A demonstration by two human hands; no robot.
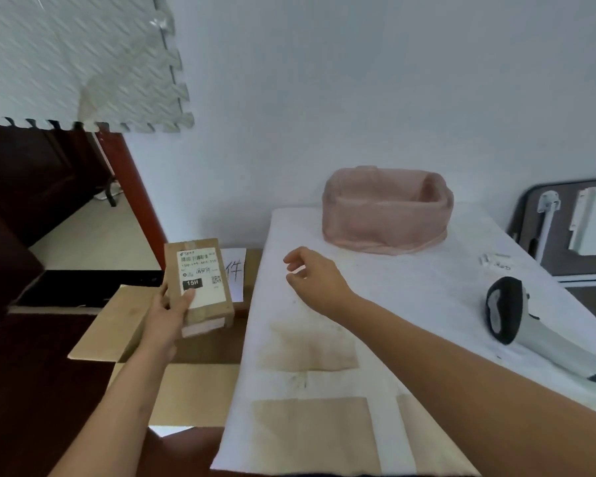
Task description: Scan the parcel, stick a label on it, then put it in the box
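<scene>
— What is worn on the arms?

— Nothing is worn. Both forearms are seen bare up to the lower edge of the picture, and no sleeve is visible.

— And on the hands?

— The left hand (167, 313) and the right hand (315, 278) are uncovered. No glove, ring or watch can be seen. The nails are kept short, as far as can be told.

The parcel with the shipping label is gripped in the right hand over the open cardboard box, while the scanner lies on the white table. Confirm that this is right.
One detail is wrong: the head view shows the parcel gripped in the left hand, not the right. The right hand is empty, hovering over the white table. The rest holds: the parcel is over the open cardboard box, and the scanner lies on the table.
</scene>
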